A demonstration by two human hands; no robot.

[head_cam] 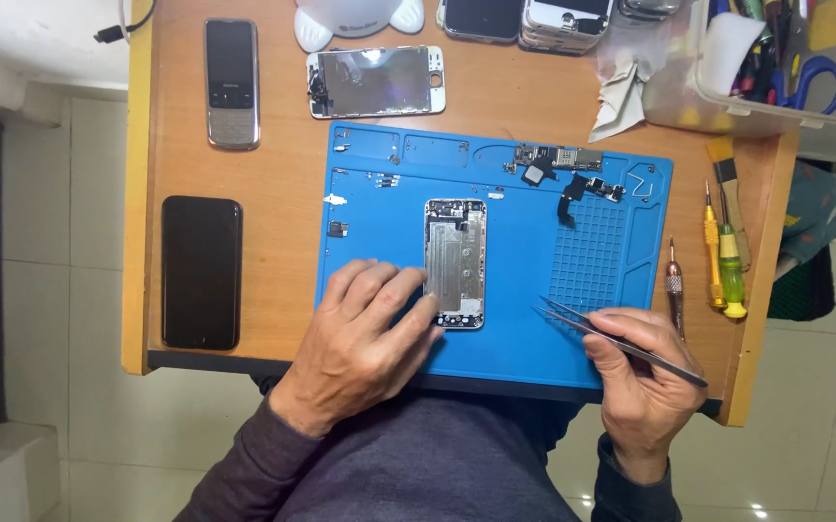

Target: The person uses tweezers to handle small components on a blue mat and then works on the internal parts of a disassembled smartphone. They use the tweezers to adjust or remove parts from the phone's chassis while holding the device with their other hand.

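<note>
left hand (365, 324) lies flat and open on the blue work mat (514, 348), fingertips pressed to the left edge of the opened phone housing (455, 263), likely to stop it sliding. right hand (642, 372) is closed in a pinch around metal tweezers (611, 338), tips aimed left toward the housing but apart from it. the housing sits mid-mat, open side up, long axis running away from the person. loose boards and flex parts (563, 169) lie at the mat's far edge; screwdrivers (722, 256) rest on the tabletop (282, 193) to the right.
</note>
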